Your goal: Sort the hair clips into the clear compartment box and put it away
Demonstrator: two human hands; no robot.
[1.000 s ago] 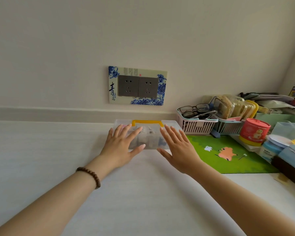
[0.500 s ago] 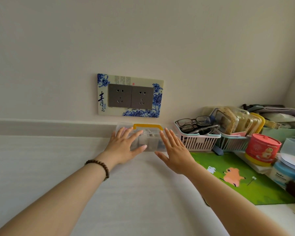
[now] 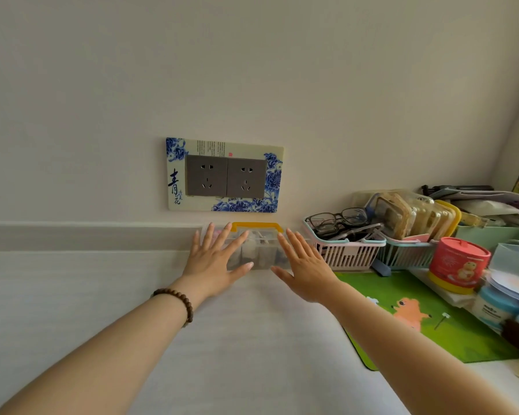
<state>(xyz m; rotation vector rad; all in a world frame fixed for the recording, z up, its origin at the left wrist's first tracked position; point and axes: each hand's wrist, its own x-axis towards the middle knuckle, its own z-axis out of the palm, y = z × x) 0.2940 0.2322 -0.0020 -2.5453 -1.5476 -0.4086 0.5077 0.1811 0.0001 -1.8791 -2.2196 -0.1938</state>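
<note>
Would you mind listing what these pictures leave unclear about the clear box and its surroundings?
- Clear plastic compartment box with a yellow handle: head view, front largely covered by the left hand and right hand; contents blurred, clips not countable.
- Lid latch: hidden by the hands.
- Contact with the wall: cannot tell.
- White round jar with a blue label: print too small.

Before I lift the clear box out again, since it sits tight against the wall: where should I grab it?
Take the yellow handle on top of the clear box, from above. It arches over the lid, while the wall behind and the pink basket to its right crowd the sides.
</note>
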